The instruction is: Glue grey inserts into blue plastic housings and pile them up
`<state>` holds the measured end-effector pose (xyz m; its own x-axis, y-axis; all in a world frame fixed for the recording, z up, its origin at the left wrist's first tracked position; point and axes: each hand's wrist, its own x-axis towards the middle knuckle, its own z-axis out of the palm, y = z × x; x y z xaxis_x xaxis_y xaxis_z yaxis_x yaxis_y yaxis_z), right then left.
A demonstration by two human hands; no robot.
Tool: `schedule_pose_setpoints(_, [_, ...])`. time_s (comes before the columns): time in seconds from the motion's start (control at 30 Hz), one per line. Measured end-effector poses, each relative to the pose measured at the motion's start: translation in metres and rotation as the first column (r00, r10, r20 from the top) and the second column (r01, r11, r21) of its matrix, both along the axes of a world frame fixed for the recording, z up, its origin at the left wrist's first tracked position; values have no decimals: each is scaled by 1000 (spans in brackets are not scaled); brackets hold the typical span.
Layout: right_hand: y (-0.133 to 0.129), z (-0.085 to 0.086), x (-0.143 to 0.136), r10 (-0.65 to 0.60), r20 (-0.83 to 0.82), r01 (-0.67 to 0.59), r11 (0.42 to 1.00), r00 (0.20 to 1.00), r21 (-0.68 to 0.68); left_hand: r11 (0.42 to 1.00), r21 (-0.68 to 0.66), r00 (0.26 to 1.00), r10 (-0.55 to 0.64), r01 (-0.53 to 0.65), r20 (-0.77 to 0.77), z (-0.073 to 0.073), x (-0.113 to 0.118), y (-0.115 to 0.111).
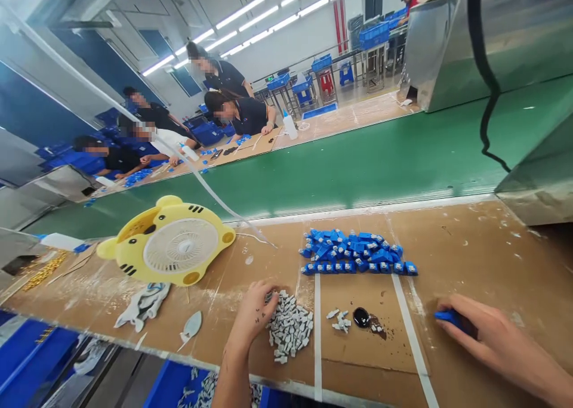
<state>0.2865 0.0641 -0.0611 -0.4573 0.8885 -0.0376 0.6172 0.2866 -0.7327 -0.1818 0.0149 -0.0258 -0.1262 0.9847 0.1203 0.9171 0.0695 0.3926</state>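
Note:
My right hand (487, 330) is closed around a small blue plastic piece (450, 318), whose end sticks out past the fingertips, to the right of the cardboard sheet. My left hand (256, 306) rests at the upper left edge of a pile of small grey plastic parts (290, 327). Its thumb and forefinger are a little apart, and I see nothing held between them. Beyond the hands lie many blue plastic pieces (349, 250) with pale ends, the nearest ones lined up in a row. Between the hands are a few loose grey parts (342, 321) and a round dish of dark liquid (362, 317).
A yellow animal-shaped fan (179, 241) stands at the left, with a crumpled cloth (143, 306) before it. Behind runs a green conveyor belt (313, 175). A blue bin (170, 384) with grey parts sits below the table edge. Several co-workers are across the belt.

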Motion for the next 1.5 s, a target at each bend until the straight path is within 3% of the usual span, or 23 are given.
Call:
schedule_pose_setpoints(0.23, [4, 11, -38, 65, -39, -64, 997, 997, 32, 975, -181, 991, -128, 131, 28, -2, 7, 9])
schedule_pose_setpoints(0.43, [1, -1, -51, 37, -103, -28, 996, 994, 80, 985, -143, 984, -75, 98, 160, 0, 7, 25])
schedule_pose_setpoints(0.57, [0, -12, -53, 46, -150, -34, 996, 988, 83, 998, -58, 946, 12, 7, 323, 2, 13, 24])
schedule_pose_setpoints(0.8, [-2, -20, -57, 25, -166, -13, 997, 986, 71, 986, -38, 720, 145, -163, 678, -4, 45, 13])
schedule_pose_setpoints(1.0, [0, -8, -61, 45, -150, -38, 998, 988, 48, 986, -84, 480, 143, -142, 866, -3, 75, 13])
schedule_pose_setpoints(1.07, [0, -4, -60, 36, -154, -31, 999, 987, 35, 993, -70, 437, 105, -94, 893, -3, 82, 15])
schedule_pose_setpoints(1.17, [0, 1, -61, 38, -172, -39, 999, 984, 2, 1000, -3, 561, 4, -3, 828, -2, 91, 16])
schedule_pose_setpoints(1.3, [-2, 6, -70, 14, -251, -19, 1000, 968, -20, 970, 116, 776, -240, 213, 583, 0, 105, 11])
schedule_pose_setpoints(1.4, [-5, 7, -79, -20, -307, 6, 999, 952, -47, 905, 148, 813, -425, 400, 399, 0, 118, 5])
schedule_pose_setpoints(1.5, [-7, 6, -86, -107, -341, 78, 992, 934, -98, 879, 143, 832, -477, 455, 284, -9, 132, 0])
